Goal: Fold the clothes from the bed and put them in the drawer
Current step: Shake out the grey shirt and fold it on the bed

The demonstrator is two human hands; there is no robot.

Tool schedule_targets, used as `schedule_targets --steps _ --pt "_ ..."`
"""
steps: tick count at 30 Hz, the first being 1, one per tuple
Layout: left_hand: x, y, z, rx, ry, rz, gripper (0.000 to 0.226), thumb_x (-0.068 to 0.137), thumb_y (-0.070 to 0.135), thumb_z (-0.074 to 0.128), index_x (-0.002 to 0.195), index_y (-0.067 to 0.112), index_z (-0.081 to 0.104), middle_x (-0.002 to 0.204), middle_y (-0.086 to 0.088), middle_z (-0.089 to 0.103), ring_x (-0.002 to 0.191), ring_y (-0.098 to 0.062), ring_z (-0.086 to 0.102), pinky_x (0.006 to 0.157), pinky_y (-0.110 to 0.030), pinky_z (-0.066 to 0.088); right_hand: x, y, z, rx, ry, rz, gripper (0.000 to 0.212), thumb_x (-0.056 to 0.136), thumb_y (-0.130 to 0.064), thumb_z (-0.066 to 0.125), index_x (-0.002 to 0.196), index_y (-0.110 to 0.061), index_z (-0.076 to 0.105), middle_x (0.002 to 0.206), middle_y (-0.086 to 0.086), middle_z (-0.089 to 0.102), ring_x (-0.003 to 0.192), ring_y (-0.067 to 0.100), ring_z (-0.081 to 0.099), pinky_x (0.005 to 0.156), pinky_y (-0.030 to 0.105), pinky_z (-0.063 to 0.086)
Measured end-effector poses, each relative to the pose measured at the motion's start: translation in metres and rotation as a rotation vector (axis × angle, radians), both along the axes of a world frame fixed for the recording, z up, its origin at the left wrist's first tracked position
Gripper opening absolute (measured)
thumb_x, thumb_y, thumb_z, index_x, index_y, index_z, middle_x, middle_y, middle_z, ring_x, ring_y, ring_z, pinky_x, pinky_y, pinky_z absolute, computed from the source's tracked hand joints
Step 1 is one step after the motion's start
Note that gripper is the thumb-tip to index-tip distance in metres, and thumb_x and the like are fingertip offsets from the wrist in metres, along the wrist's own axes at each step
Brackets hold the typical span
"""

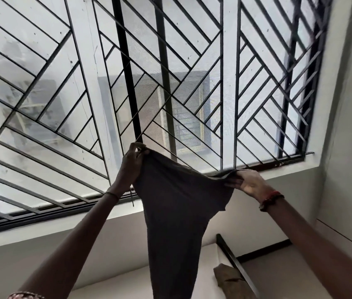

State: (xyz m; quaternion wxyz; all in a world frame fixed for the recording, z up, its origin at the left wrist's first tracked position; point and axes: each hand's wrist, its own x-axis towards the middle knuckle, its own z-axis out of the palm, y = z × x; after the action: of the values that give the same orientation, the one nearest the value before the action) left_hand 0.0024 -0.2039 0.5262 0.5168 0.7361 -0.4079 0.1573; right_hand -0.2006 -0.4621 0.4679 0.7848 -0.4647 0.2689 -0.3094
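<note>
While both arms reach up before the barred window point(192, 50), a dark grey garment point(177, 212) hangs stretched between the two hands. The left hand point(132, 164) pinches one top corner with curled fingers, higher and to the left. The right hand point(249, 182) grips the other corner, lower and to the right, with a red bracelet point(271, 200) on its wrist. The garment's top edge sags between them, and the rest narrows downward past the bottom edge. A brownish cloth point(226, 279) lies low to the right.
</note>
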Motion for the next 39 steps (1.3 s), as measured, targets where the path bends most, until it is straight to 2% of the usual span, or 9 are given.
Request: schedule_targets --steps 3,9,13,18,25,28,31,34,39 --pt "0.003 0.001 -0.004 0.049 0.104 -0.017 0.026 0.093 0.011 0.056 0.118 0.004 0.054 0.099 -0.004 0.061 0.093 -0.013 0.057 0.063 -0.004 0.039 -0.001 0.006 -0.016 0.060 -0.015 -0.038 0.027 0.094 0.008 0.032 0.078 0.004 0.053 0.051 0.012 0.064 0.043 0.021 0.062 0.039 0.040 0.054" --pt "0.011 0.010 -0.029 0.250 0.290 -0.208 0.010 0.092 0.018 0.059 0.086 0.017 0.067 0.087 -0.013 0.066 0.082 -0.019 0.057 0.070 -0.030 0.045 -0.004 0.022 -0.049 0.157 -0.055 -0.074 0.023 0.091 0.008 0.031 0.083 0.005 0.053 0.051 0.015 0.064 0.051 0.029 0.065 0.038 0.039 0.053" --pt "0.003 0.029 -0.033 0.210 0.553 -0.433 0.023 0.093 0.020 0.055 0.101 0.002 0.066 0.090 -0.016 0.065 0.079 -0.020 0.059 0.062 -0.021 0.049 -0.037 0.021 -0.047 0.099 -0.090 0.109 0.022 0.093 0.003 0.032 0.087 0.003 0.054 0.072 0.022 0.070 0.062 0.031 0.070 0.054 0.036 0.058" --pt "0.026 0.038 -0.029 0.266 0.683 -0.627 0.038 0.095 0.024 0.054 0.120 -0.005 0.058 0.120 -0.029 0.059 0.106 -0.035 0.056 0.083 -0.031 0.050 -0.055 0.014 -0.037 0.137 -0.110 0.097 0.022 0.095 0.003 0.028 0.086 0.003 0.049 0.073 0.028 0.068 0.066 0.037 0.070 0.055 0.042 0.059" --pt "0.076 -0.004 -0.071 0.281 0.503 -0.280 0.019 0.093 0.025 0.058 0.096 0.009 0.066 0.094 -0.024 0.067 0.086 -0.030 0.060 0.080 -0.042 0.051 0.005 0.003 -0.073 0.268 -0.048 0.033 0.030 0.096 0.005 0.021 0.082 0.007 0.048 0.061 0.020 0.067 0.054 0.030 0.069 0.051 0.041 0.058" --pt "0.093 -0.020 -0.090 0.246 0.371 -0.107 0.012 0.095 0.014 0.054 0.085 0.016 0.060 0.078 -0.010 0.062 0.075 -0.026 0.058 0.067 -0.029 0.046 0.042 -0.009 -0.096 0.251 0.036 -0.002 0.030 0.097 0.004 0.018 0.083 0.006 0.045 0.077 0.022 0.064 0.050 0.026 0.067 0.076 0.048 0.054" --pt "0.113 -0.030 -0.111 0.288 0.295 0.001 0.010 0.095 0.015 0.054 0.093 0.010 0.062 0.086 -0.021 0.064 0.087 -0.040 0.061 0.072 -0.032 0.040 0.079 -0.022 -0.112 0.201 0.120 -0.045 0.027 0.096 0.005 0.017 0.084 0.002 0.042 0.086 0.020 0.057 0.057 0.029 0.067 0.077 0.051 0.050" --pt "0.127 -0.037 -0.118 0.318 0.215 0.082 0.019 0.096 0.013 0.049 0.105 0.003 0.062 0.099 -0.023 0.066 0.096 -0.035 0.061 0.077 -0.031 0.040 0.105 -0.032 -0.114 0.157 0.140 -0.048 0.028 0.095 0.005 0.018 0.084 -0.001 0.044 0.086 0.017 0.057 0.073 0.029 0.061 0.072 0.049 0.050" --pt "0.141 -0.042 -0.105 0.227 0.143 0.141 0.017 0.096 0.027 0.045 0.103 0.025 0.061 0.102 -0.007 0.069 0.100 -0.027 0.062 0.085 -0.042 0.047 0.129 -0.048 -0.103 0.115 0.105 -0.027 0.032 0.095 0.002 0.016 0.095 -0.001 0.048 0.089 0.015 0.061 0.078 0.024 0.064 0.063 0.043 0.054"
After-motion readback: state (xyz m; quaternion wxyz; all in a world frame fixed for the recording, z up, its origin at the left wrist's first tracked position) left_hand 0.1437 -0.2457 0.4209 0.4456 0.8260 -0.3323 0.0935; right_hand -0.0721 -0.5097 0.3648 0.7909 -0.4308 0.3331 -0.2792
